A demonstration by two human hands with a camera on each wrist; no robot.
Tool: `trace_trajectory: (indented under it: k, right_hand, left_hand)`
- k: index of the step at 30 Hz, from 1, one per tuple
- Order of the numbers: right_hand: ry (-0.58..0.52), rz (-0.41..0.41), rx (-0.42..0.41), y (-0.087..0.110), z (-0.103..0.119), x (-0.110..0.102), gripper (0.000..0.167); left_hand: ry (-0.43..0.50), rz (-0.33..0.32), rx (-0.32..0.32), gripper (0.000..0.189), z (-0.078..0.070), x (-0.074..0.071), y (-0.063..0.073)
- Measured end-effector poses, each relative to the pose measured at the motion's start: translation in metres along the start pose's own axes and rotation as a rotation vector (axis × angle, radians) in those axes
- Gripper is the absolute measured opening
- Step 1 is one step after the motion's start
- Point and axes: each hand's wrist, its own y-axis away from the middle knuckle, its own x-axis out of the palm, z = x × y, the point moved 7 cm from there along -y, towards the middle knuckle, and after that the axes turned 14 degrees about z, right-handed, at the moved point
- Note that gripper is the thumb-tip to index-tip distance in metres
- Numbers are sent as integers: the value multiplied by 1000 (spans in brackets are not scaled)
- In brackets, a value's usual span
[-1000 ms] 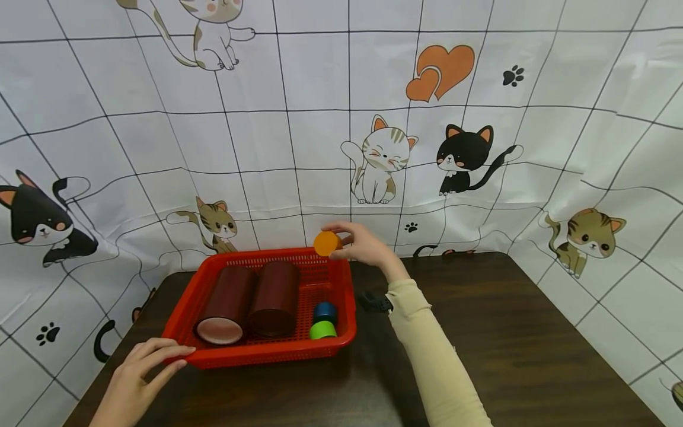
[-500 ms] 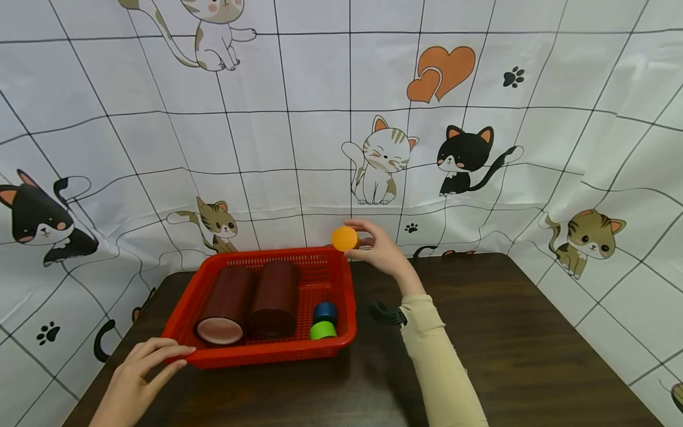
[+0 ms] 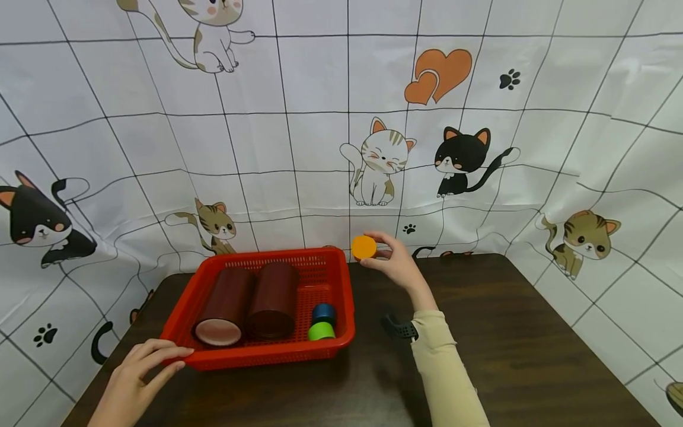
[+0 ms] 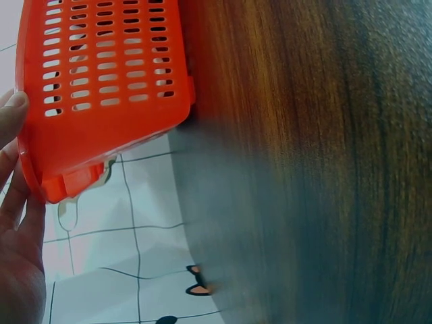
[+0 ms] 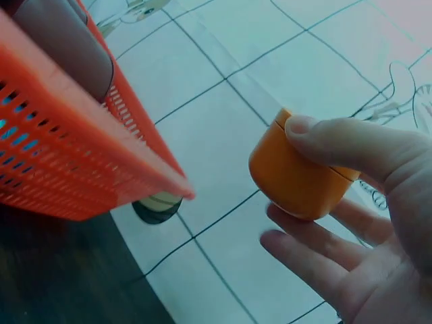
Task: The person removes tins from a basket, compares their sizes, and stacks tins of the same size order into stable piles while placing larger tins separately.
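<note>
My right hand [image 3: 399,267] pinches a small orange container [image 3: 364,247] between thumb and fingers, in the air just off the back right corner of a red plastic basket [image 3: 267,354]. In the right wrist view the orange container [image 5: 300,169] has a rounded bottom and a seam near its top, with the thumb [image 5: 304,126] across it. My left hand [image 3: 136,376] grips the basket's front left corner, thumb on one side of the rim and fingers on the other. Inside the basket lie two dark brown cylinders [image 3: 226,302], a blue container [image 3: 324,314] and a green one [image 3: 322,331].
The basket stands at the left of a dark wooden table [image 3: 480,332]. Behind and beside the table hangs a white gridded sheet [image 3: 320,77] printed with cats. A dark band [image 3: 400,328] sits at my right wrist.
My right hand, holding the orange container, has moved right from over the basket's back right corner to just outside it, and slightly lower. The left hand and basket have stayed put.
</note>
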Motion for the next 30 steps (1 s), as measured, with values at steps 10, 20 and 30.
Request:
trace_trajectory:
  k: [10,20,30]
  right_hand:
    - [70,-82,43,7,-29,-4,63]
    - [113,-107,129,11,-50,-1,61]
    - [114,-88,178,14,-63,3,58]
  left_hand:
    - [0,1,-5,50,-1,1,2]
    - [4,-8,13,50,-2,-1,2]
    - [2,-7,-6,48,-2,0,2]
